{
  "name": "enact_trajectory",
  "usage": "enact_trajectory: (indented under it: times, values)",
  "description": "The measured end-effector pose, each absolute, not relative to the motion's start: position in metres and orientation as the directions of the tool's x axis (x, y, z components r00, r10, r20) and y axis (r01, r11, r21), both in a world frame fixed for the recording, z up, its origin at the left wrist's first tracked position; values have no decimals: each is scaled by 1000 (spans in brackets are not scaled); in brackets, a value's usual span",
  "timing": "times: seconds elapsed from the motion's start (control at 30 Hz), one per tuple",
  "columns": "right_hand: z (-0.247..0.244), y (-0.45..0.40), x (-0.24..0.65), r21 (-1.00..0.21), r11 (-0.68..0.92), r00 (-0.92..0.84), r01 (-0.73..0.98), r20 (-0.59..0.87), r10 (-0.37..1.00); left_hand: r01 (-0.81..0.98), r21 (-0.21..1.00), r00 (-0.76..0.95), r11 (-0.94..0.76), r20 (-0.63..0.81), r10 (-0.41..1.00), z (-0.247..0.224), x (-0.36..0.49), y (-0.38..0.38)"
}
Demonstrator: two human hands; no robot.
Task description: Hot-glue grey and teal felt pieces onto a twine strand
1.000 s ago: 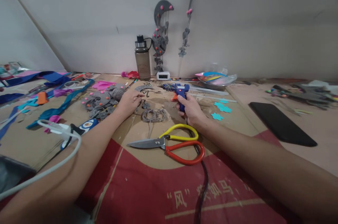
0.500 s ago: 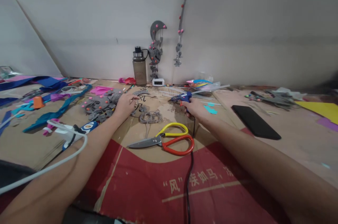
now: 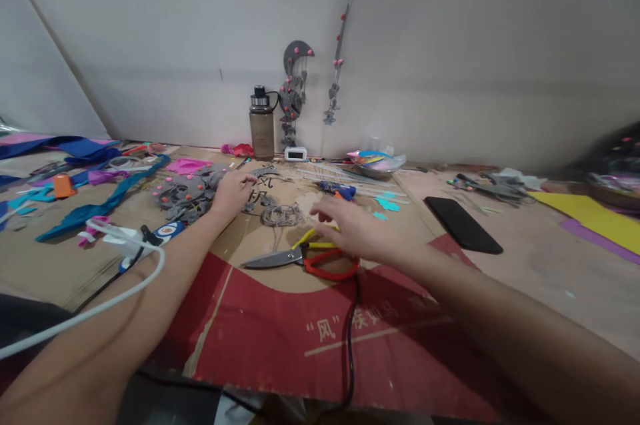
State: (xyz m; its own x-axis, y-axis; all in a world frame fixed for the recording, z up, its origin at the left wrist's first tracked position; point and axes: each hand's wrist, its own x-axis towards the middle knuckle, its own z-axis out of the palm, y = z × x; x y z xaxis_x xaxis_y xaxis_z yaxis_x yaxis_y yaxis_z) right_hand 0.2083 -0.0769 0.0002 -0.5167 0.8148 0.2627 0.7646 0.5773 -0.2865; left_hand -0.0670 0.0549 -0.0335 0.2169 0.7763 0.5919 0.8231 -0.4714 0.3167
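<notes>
My right hand (image 3: 350, 225) hovers over the handles of the scissors (image 3: 300, 258), its fingers apart and nothing visible between them. One scissor handle is yellow and the other red; the right hand partly covers the yellow one. Just beyond that hand lies a blue glue gun (image 3: 337, 190) with orange on it. My left hand (image 3: 233, 195) is low over the cardboard, fingers loosely bent and apart, beside a pile of grey felt pieces with pink dots (image 3: 187, 191). Near its fingertips is a grey felt crescent (image 3: 267, 173). A coil of grey cord (image 3: 281, 214) lies between my hands.
A bottle (image 3: 262, 128) and a small white clock (image 3: 295, 154) stand by the white partition (image 3: 200, 45), where grey felt hangings (image 3: 291, 101) hang. At right lie a black phone (image 3: 463, 225) and yellow sheets (image 3: 590, 211). A white cable (image 3: 125, 295) crosses my left forearm.
My right hand has let go of the glue gun, which now lies on the table, and has moved back toward the scissors. My left hand has stayed about where it was.
</notes>
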Motion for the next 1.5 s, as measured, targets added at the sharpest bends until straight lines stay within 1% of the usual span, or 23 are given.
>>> enact_trajectory:
  times: [0.07, 0.1, 0.13, 0.23, 0.27, 0.33, 0.4, 0.47, 0.53, 0.63, 0.73, 0.83, 0.93, 1.03, 1.13, 1.27, 1.5]
  values:
    - [-2, -93, 200, -222, 619, -606, 753, 132, 785, 815, 352, 190, -460, 588, 786, -34, -68, 55]
    - [-5, -99, 198, -186, 626, -623, 758, 79, 778, 812, 371, 174, -451, 584, 793, -35, -69, 56]
    - [-9, -104, 197, -144, 633, -633, 761, 53, 772, 810, 387, 159, -441, 579, 800, -35, -70, 56]
    - [-21, -110, 196, -35, 657, -653, 753, 81, 753, 804, 421, 130, -421, 566, 814, -36, -70, 56]
    - [-24, -110, 197, -16, 667, -663, 744, 104, 742, 802, 431, 120, -414, 562, 818, -37, -71, 56]
    - [-28, -110, 197, -16, 695, -687, 719, 140, 713, 792, 466, 92, -394, 547, 832, -38, -72, 56]
    - [-27, -108, 197, -76, 699, -682, 711, 164, 712, 766, 532, 38, -360, 522, 852, -39, -73, 57]
    - [-24, -105, 198, -201, 660, -636, 723, 179, 751, 729, 601, -20, -329, 498, 867, -41, -75, 58]
    - [-21, -101, 200, -342, 604, -559, 720, 231, 797, 703, 640, -56, -311, 486, 872, -40, -76, 57]
    - [-22, -93, 202, -491, 560, -419, 668, 374, 828, 711, 630, -47, -314, 487, 872, -38, -74, 53]
    - [-24, -89, 203, -583, 502, -298, 639, 414, 860, 770, 551, 5, -321, 497, 868, -35, -72, 48]
    - [-21, -88, 205, -627, 471, -242, 621, 418, 876, 800, 504, 35, -325, 502, 864, -35, -71, 47]
    - [-16, -88, 210, -649, 429, -183, 628, 413, 892, 805, 494, 37, -327, 509, 860, -36, -72, 48]
    - [-14, -82, 217, -683, 327, -78, 654, 369, 926, 817, 484, 23, -314, 517, 856, -36, -72, 47]
    - [-14, -74, 223, -731, 231, 6, 642, 305, 952, 824, 463, 42, -326, 524, 851, -34, -70, 46]
    - [-11, -68, 228, -811, 176, 27, 558, 229, 973, 815, 471, 57, -338, 514, 856, -32, -67, 44]
    - [10, -89, 247, -906, 138, 100, 400, 193, 976, 795, 487, 65, -362, 524, 849, -34, -64, 44]
